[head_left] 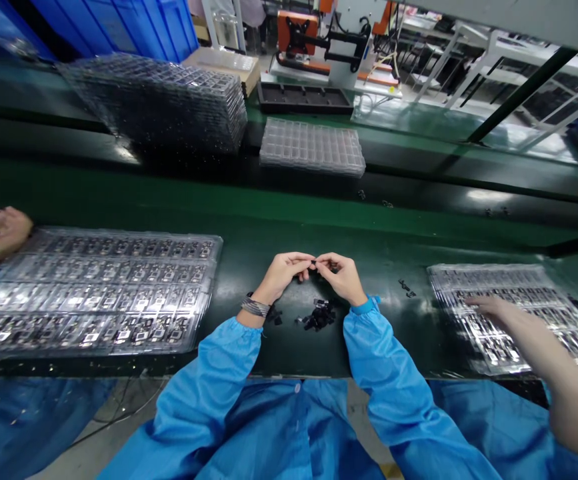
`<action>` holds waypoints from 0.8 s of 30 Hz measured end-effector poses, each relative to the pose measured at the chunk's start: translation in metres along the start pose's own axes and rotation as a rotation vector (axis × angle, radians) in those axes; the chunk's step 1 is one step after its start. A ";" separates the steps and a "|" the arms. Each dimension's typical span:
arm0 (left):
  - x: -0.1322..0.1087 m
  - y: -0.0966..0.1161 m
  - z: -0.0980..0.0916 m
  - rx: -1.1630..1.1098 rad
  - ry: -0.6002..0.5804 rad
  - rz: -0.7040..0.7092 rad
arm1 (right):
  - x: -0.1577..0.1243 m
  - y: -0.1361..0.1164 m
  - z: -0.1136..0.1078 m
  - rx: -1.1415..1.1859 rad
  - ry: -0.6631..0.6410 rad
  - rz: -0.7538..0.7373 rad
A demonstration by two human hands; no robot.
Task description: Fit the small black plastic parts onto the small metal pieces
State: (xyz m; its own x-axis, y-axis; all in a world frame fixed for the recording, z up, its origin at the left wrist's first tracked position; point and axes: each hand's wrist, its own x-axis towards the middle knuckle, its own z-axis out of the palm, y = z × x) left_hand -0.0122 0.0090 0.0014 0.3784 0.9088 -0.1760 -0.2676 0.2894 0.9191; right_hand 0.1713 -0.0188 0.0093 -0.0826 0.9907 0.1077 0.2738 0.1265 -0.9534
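Note:
Above the green work surface [239, 280], my left hand [285, 272] and my right hand [340, 275] meet at the fingertips. Both are closed in a pinch around one small black part [313, 264], whose exact kind is too small to make out. The fingers cover most of it. Just below my hands lies a loose pile of small black parts [319, 315]. A few more black pieces [275, 316] rest beside my left wrist, which wears a patterned band [255, 306].
Clear trays of small circuit boards lie at left [201, 293] and right [499, 313]. A co-worker's hand [3, 233] is at the left tray, another [499, 310] over the right one. Behind stand stacked clear trays [169, 100], an unfilled-looking tray stack [313, 145] and a black tray [306, 99].

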 end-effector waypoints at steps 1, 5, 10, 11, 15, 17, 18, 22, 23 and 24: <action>0.000 0.000 0.000 0.005 0.002 0.001 | 0.000 0.000 0.000 0.003 -0.004 0.005; 0.000 -0.001 0.000 0.012 0.008 -0.002 | 0.000 0.000 0.000 -0.001 -0.003 0.013; -0.001 0.001 0.000 -0.022 -0.004 -0.004 | 0.000 -0.002 0.000 -0.049 0.020 -0.018; -0.001 0.002 0.000 -0.023 -0.007 -0.004 | 0.000 -0.002 0.000 -0.054 0.022 -0.022; -0.001 0.002 0.000 -0.012 -0.012 -0.010 | -0.001 0.000 0.001 -0.068 0.025 -0.023; -0.001 0.001 0.000 0.001 -0.009 -0.012 | -0.001 0.000 0.001 -0.071 0.024 -0.022; 0.000 0.000 -0.001 0.007 -0.006 -0.011 | -0.001 0.001 0.001 -0.072 0.024 -0.023; 0.001 -0.005 -0.004 0.032 0.008 -0.007 | -0.001 0.000 0.002 -0.078 0.037 -0.029; 0.002 -0.006 -0.004 0.042 0.009 -0.002 | -0.001 0.000 0.003 -0.081 0.042 -0.030; 0.002 -0.007 -0.004 0.050 0.010 0.003 | -0.001 0.000 0.004 -0.085 0.047 -0.030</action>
State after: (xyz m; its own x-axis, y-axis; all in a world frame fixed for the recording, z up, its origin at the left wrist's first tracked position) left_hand -0.0138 0.0099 -0.0065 0.3688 0.9126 -0.1766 -0.2235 0.2715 0.9361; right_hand 0.1678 -0.0202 0.0076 -0.0480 0.9873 0.1512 0.3524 0.1584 -0.9224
